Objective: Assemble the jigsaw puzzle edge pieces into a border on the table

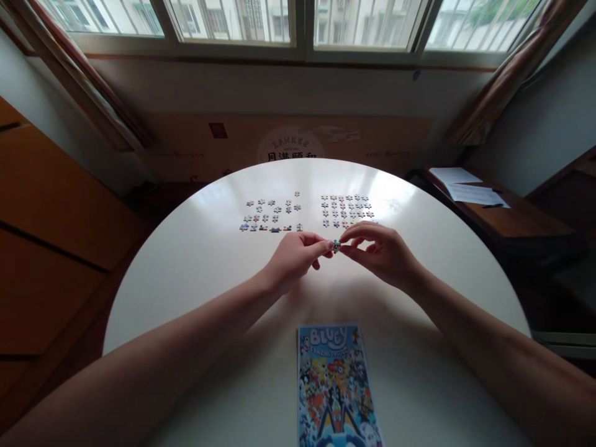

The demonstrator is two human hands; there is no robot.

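Note:
Above the middle of the white table (186,273), my left hand (300,256) pinches a small jigsaw puzzle piece (336,246) between thumb and forefinger. From the other side my right hand (379,251) reaches the same piece with thumb and fingertips closed near its edge. Loose puzzle pieces lie beyond the hands: a scattered group (265,218) at the left and a neat grid (347,207) at the right, its nearest row partly hidden by my right hand. Nearer to me lies a colourful Bluey picture sheet (336,385).
The table's rounded far edge faces a large box (177,139) with printed lettering under the windows. On the right, a dark wooden side table (521,220) holds white papers (470,186) and a pen. An orange-brown cabinet (51,248) stands at the left.

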